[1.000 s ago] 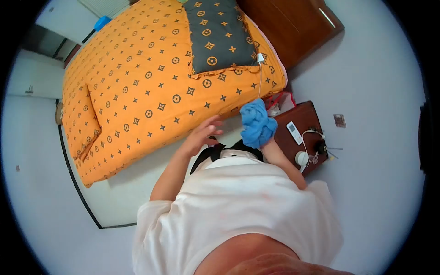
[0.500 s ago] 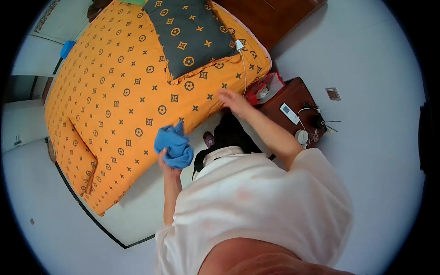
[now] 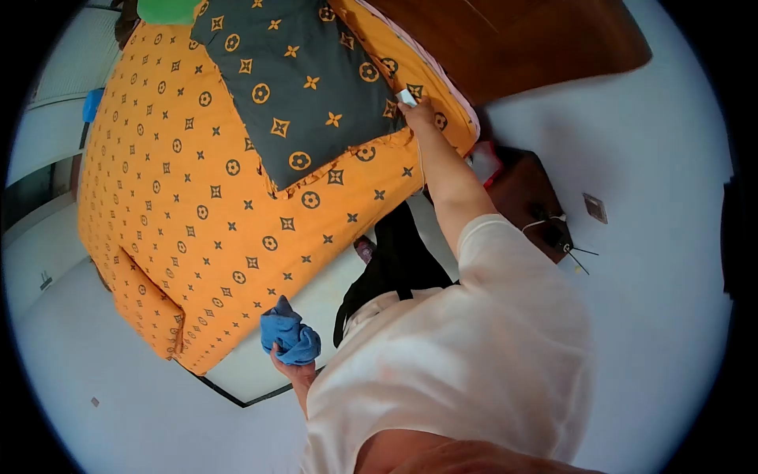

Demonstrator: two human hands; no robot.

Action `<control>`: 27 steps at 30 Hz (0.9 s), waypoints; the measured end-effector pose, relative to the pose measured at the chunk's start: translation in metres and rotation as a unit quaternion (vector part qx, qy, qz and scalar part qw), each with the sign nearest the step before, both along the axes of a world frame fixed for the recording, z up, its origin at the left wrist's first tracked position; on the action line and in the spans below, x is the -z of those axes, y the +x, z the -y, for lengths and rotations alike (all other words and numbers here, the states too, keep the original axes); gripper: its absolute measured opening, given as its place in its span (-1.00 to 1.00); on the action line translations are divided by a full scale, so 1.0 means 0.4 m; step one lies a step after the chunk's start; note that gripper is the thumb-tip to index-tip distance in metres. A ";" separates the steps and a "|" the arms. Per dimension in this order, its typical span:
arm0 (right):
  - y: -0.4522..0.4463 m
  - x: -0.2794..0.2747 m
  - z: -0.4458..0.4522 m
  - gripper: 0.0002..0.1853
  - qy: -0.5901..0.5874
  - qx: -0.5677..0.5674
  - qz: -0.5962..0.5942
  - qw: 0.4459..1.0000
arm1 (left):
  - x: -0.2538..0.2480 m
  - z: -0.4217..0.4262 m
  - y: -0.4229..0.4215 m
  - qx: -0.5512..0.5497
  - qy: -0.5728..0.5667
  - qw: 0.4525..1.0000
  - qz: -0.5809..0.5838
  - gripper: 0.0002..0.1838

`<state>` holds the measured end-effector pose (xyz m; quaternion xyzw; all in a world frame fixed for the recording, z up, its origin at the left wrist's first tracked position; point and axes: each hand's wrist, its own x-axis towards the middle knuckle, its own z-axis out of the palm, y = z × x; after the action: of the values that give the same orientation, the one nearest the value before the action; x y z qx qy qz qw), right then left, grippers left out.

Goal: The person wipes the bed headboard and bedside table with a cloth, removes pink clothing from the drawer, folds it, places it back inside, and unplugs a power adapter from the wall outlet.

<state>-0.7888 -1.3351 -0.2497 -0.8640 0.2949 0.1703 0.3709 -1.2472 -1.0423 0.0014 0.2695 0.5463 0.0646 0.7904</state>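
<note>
My left hand (image 3: 294,371) is closed around a bunched-up blue cloth (image 3: 289,335), held beside the bed over the floor. My right arm stretches across the corner of the bed. There my right hand (image 3: 421,117) has its fingers closed on a small white block with a cord (image 3: 407,98), at the edge of a dark grey pillow (image 3: 316,87). Part of the block is covered by the fingers, and its white cord hangs down by my forearm. Under the pillow spreads an orange patterned bed sheet (image 3: 189,229).
A brown wooden headboard (image 3: 545,47) rises behind the pillow. Right of the bed stands a dark brown nightstand (image 3: 517,189), partly hidden by my arm, with cables and a black reed holder (image 3: 565,246). A green item (image 3: 168,9) lies at the bed's far side.
My right hand has moved from above the bed's edge up to the white block and closed on it. The blue cloth has shifted lower in view with my left hand.
</note>
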 end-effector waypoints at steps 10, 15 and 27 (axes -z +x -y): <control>-0.034 0.025 0.076 -0.58 0.315 0.081 0.021 0.945 | -0.027 0.036 0.096 0.044 0.019 0.998 -0.031 -0.38; -0.202 -0.209 0.174 -0.74 0.694 0.197 0.093 0.686 | 0.015 -0.032 0.091 0.131 -0.016 0.990 0.040 -0.37; -0.678 -0.562 0.379 -0.62 0.713 0.198 0.369 0.562 | 0.071 -0.093 0.151 0.287 -0.014 0.952 0.102 -0.37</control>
<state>-1.0601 -1.4867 -0.0248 -0.2257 0.0789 -0.0863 0.9671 -1.1867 -1.0050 -0.0271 0.3958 0.3635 -0.1457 0.8307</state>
